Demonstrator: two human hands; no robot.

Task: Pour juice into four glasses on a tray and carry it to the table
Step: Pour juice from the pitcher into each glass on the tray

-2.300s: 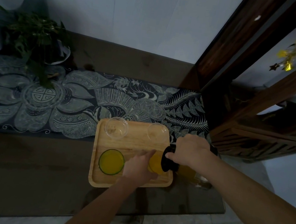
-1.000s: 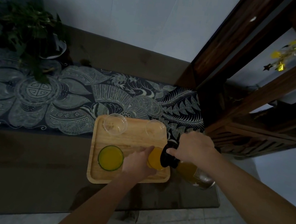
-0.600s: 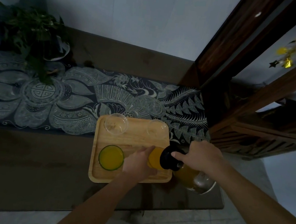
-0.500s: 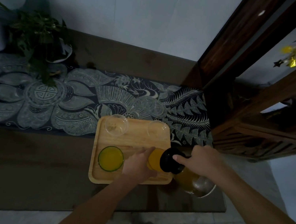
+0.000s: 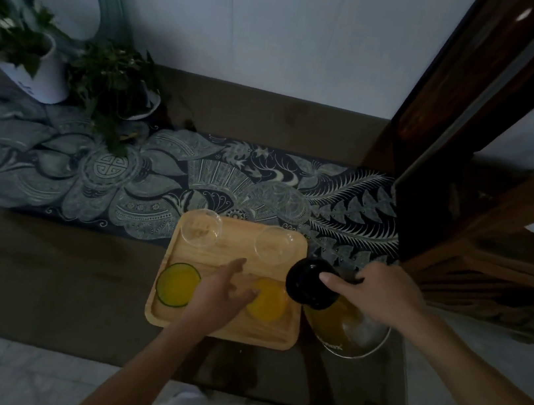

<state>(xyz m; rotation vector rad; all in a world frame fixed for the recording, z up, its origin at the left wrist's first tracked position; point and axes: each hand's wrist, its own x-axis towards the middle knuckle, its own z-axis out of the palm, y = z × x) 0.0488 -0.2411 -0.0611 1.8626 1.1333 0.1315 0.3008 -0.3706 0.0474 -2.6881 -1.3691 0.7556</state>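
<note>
Juice fills two of the four glasses on the wooden tray (image 5: 222, 329), which sits just below the middle of the frame on a dark table (image 5: 40, 272). One full glass (image 5: 177, 284) stands at the tray's lower left. The other full glass (image 5: 267, 299) stands at the lower right, just beside the left hand (image 5: 222, 294). That hand lies over the tray with its fingers spread and loose, so it is not gripping; the fingertips are at the glass, but I cannot tell if they touch it. Two empty glasses stand along the tray's top edge, one at the left (image 5: 200, 231) and one at the right (image 5: 275, 246). The right hand (image 5: 373, 294) is wrapped around a juice jug (image 5: 345, 321) just to the right of the tray. The jug has a black lid (image 5: 311, 280) and some yellow juice inside, and it tilts toward the tray. A patterned cloth (image 5: 157, 186) runs across the table behind the tray. Two potted plants (image 5: 110, 81) stand at the upper left of the frame. A dark wooden shelf (image 5: 501, 202) fills the right side.
</note>
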